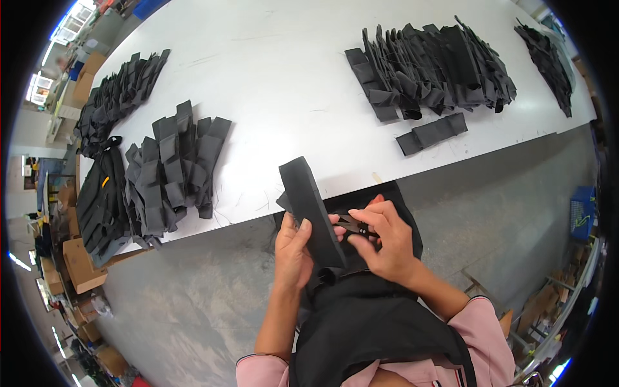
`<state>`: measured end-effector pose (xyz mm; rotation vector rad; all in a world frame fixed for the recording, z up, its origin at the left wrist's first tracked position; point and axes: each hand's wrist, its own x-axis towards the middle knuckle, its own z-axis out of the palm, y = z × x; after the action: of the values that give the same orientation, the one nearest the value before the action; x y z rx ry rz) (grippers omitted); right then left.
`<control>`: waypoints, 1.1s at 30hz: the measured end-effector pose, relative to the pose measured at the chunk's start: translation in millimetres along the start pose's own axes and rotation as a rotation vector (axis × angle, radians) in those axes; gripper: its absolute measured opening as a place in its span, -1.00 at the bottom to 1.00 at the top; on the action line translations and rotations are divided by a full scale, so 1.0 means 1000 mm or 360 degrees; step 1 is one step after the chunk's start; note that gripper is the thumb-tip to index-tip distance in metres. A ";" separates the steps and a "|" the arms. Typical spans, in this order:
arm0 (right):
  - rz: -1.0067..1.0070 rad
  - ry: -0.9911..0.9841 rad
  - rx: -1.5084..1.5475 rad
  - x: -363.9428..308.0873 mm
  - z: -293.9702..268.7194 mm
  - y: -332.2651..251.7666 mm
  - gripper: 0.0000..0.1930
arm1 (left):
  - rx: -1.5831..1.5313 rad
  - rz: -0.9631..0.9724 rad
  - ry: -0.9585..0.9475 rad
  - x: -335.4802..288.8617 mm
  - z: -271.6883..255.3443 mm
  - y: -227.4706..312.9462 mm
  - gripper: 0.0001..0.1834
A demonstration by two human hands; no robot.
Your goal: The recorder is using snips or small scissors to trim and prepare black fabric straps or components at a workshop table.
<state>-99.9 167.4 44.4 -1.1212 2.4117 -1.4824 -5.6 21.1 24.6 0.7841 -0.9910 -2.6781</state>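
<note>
My left hand [293,253] is closed on a dark fabric strip [308,203], with the thumb on its upper face and fingertips showing past its right side. The strip is held at a slant in front of the table's near edge. In my right hand [392,248] is a small pair of thread snips [349,224], its blades pointing at the strip's right edge. Whether the blades touch the fabric or a thread, I cannot tell. Black cloth [374,316] covers my lap and front below both hands.
The white table [271,84] bears a large row of dark fabric pieces [432,71], with a single piece [431,133] before it. More fabric heaps [177,164] lie at the left, beside a black bag-like item [103,200]. Cardboard boxes [82,266] and a blue crate [583,211] stand beyond.
</note>
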 end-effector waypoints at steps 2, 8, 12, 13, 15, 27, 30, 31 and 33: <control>-0.0187 0.0027 -0.0218 0.005 0.002 0.015 -0.65 | 0.0054 -0.0043 0.0009 -0.001 0.000 0.000 -0.72; -0.0258 0.0020 -0.0362 0.014 0.006 0.020 -0.70 | 0.0169 -0.0109 -0.0020 -0.005 0.006 0.002 -0.71; -0.0181 -0.0010 -0.0315 0.016 0.006 0.022 -0.71 | 0.0216 -0.0142 -0.0014 -0.006 0.005 0.002 -0.72; -0.0176 -0.0009 -0.0316 0.015 0.007 0.023 -0.71 | 0.0217 -0.0146 -0.0015 -0.007 0.004 0.003 -0.72; -0.0167 -0.0027 -0.0205 0.014 0.007 0.024 -0.71 | 0.0222 -0.0192 -0.0004 -0.007 0.002 0.005 -0.73; -0.0088 -0.0020 -0.0137 0.009 0.003 0.026 -0.71 | 0.0299 -0.0261 -0.0038 -0.007 -0.002 0.006 -0.72; -0.0211 0.0141 -0.0118 0.003 0.003 0.027 -0.70 | 0.0256 -0.0272 -0.0108 -0.008 0.001 0.006 -0.71; -0.0211 0.0140 -0.0120 0.002 0.004 0.027 -0.70 | 0.0254 -0.0272 -0.0109 -0.008 0.001 0.005 -0.71; -0.0148 0.0184 -0.0080 0.002 0.006 0.027 -0.70 | 0.0284 -0.0280 -0.0086 -0.007 0.001 0.006 -0.70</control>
<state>-112.8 169.0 19.9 -1.2059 2.5186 -1.5637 -0.6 19.6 32.2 0.8745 -1.2426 -2.8003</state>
